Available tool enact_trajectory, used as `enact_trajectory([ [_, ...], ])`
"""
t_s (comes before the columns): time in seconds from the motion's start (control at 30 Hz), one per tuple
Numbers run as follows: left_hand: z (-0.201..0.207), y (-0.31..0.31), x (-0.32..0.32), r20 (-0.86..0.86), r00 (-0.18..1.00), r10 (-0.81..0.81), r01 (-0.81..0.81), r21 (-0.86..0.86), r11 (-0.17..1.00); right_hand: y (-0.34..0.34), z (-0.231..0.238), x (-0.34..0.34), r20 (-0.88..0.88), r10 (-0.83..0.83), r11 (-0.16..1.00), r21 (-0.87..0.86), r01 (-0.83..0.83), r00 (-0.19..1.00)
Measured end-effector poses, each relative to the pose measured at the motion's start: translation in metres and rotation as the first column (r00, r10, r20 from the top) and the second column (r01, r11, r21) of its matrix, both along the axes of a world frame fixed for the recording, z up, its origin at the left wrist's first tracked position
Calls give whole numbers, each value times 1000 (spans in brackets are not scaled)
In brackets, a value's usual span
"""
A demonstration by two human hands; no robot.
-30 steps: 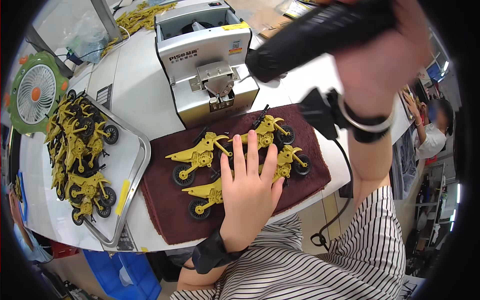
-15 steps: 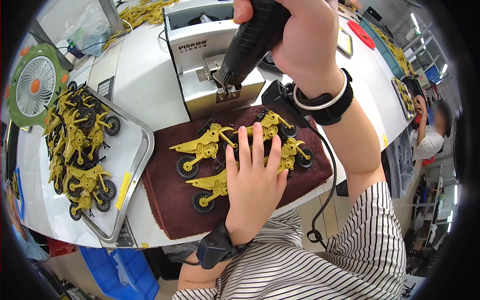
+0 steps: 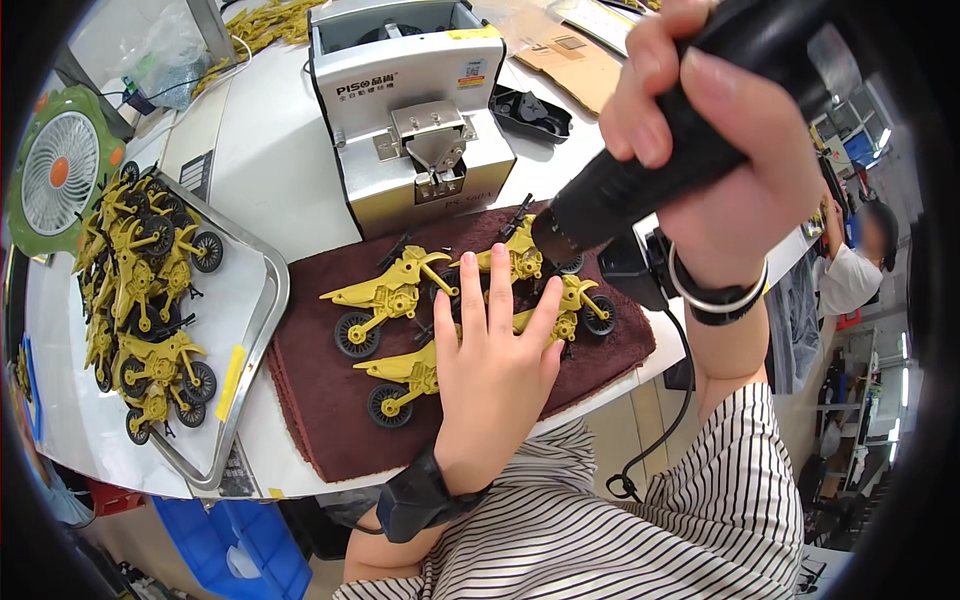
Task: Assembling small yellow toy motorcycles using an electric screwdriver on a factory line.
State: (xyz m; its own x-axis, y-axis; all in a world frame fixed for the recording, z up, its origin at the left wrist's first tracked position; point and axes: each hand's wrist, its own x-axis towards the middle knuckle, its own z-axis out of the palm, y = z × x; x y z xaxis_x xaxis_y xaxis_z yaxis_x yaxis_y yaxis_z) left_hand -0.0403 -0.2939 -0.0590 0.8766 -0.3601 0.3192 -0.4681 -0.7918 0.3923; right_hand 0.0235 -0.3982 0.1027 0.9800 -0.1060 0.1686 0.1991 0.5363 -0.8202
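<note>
Yellow bikes (image 3: 388, 292) are showing black wheels (image 3: 357, 335) against a maroon cloth (image 3: 318, 410).
The driver (image 3: 620, 200) is appearing black, and the bangle (image 3: 722, 304) is shining silver. The clothing (image 3: 620, 545) is bearing black stripes on white. The machine (image 3: 415, 110) is presenting silver-grey with black edging and a yellow label (image 3: 470, 33); the tray (image 3: 278, 300) is gleaming silver, its strip (image 3: 229, 382) yellow. The fan (image 3: 62, 168) is combining a green frame (image 3: 58, 238), a white grille (image 3: 45, 150) and an orange hub (image 3: 60, 172). The table (image 3: 260, 150) is showing white, the bin (image 3: 205, 550) blue and the cardboard (image 3: 575, 68) tan.

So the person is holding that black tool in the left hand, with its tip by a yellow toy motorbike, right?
Wrong hand: the head view shows the right hand gripping the black tool, with its tip by a yellow toy motorbike.
</note>
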Motion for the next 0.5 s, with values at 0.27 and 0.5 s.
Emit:
enact_trajectory([
  [0.27, 0, 2, 1, 48, 999, -9, 8, 20, 1000, -36, -63, 11, 299, 203, 937, -334, -97, 932],
  [0.5, 2, 1, 0, 48, 999, -13, 9, 74, 997, -33, -64, 8, 290, 146, 848, -529, 32, 946],
])
